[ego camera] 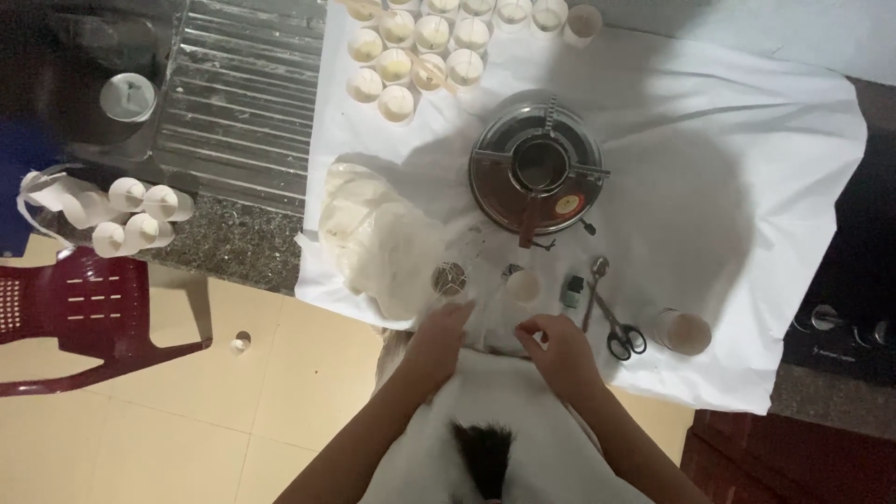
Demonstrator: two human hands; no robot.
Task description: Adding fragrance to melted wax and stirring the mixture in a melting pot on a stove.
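A dark speckled stone worktop [233,245] carries a white cloth [747,168] and a ribbed steel draining board [243,103]. Below lies a floor of pale cream tiles [187,411]. A dark red plastic chair [89,313] stands at the left. Light is dim and warm.

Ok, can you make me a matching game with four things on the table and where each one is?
Things:
1. scissors
2. round metal pot
3. group of filled candle cups
4. red plastic chair

Places:
A. top edge of the white cloth
B. on the floor, far left
C. near the right hand
D. middle of the cloth

Pairs: 1-C, 2-D, 3-A, 4-B
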